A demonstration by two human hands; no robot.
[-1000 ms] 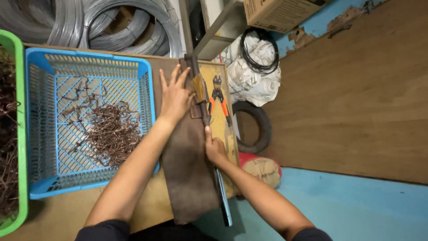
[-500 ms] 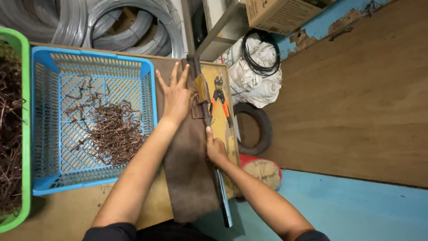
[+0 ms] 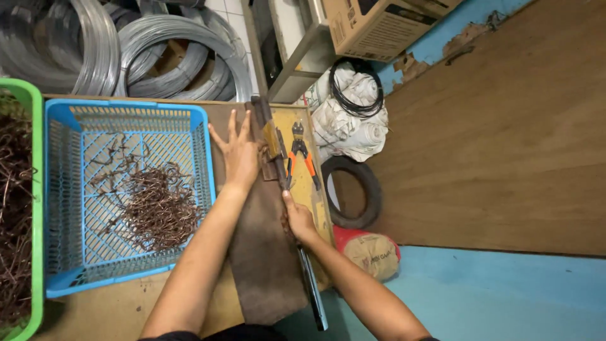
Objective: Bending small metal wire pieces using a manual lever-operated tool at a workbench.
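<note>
Left hand point(image 3: 240, 155): laid flat and open, fingers spread, palm down at the far end of the brown strip point(image 3: 265, 252), just beside the hinged end of the lever bar point(image 3: 287, 208).
Right hand point(image 3: 298, 218): closed around the lever bar at mid-length, thumb pointed along it towards the hinge.
Lever bar: long axis run from the hinged block point(image 3: 271, 142) at the far edge of the worktop point(image 3: 126, 312) back towards the body; free end seen past the near edge.
Key relation: bar lies directly right of the left hand and inside the right hand's grip; the right hand is the nearer one.
Arm pose: both forearms extended forwards, roughly parallel to the bar.
Surroundings: orange-handled pliers point(image 3: 302, 158) just right of the bar; blue basket point(image 3: 69, 208) of bent brown wire pieces point(image 3: 158, 211) to the left; green basket point(image 3: 28, 113) beyond; wire coils point(image 3: 183, 57) behind.
</note>
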